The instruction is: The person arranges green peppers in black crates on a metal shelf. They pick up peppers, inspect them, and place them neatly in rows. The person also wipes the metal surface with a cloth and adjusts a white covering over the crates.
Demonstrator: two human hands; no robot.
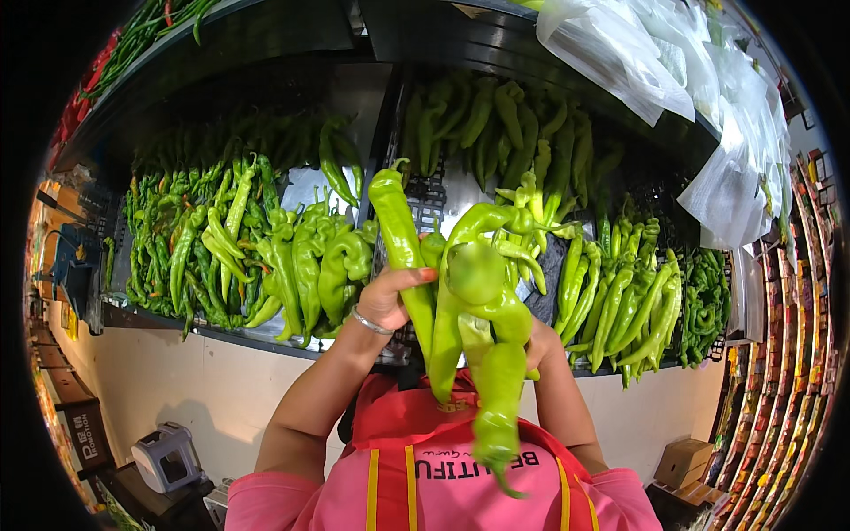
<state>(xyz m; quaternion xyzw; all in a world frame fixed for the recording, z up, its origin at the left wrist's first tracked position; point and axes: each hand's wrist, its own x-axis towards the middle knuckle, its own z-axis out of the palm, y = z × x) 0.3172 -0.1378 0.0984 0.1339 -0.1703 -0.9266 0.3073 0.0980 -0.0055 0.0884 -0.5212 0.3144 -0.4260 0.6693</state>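
Note:
Several long green peppers (398,229) are bunched in front of my chest. My left hand (388,299), with a bracelet at the wrist, grips a long pepper with its thumb across the front. On the other side, my right hand (543,345) is closed around the bunch, its fingers mostly hidden behind a bent pepper (508,378). One curved pepper (446,332) spans the space between the hands. Behind them lie piles of wrinkled green peppers (159,245), broad light-green peppers (305,265) and long green peppers (614,312) on the display shelf.
A dark upper ledge (265,40) overhangs the shelf. Clear plastic bags (724,146) hang at the upper right, and dark-green peppers (705,305) fill the shelf's right end. A grey step stool (169,458) is at the lower left; a cardboard box (684,462) sits lower right near packed shelves.

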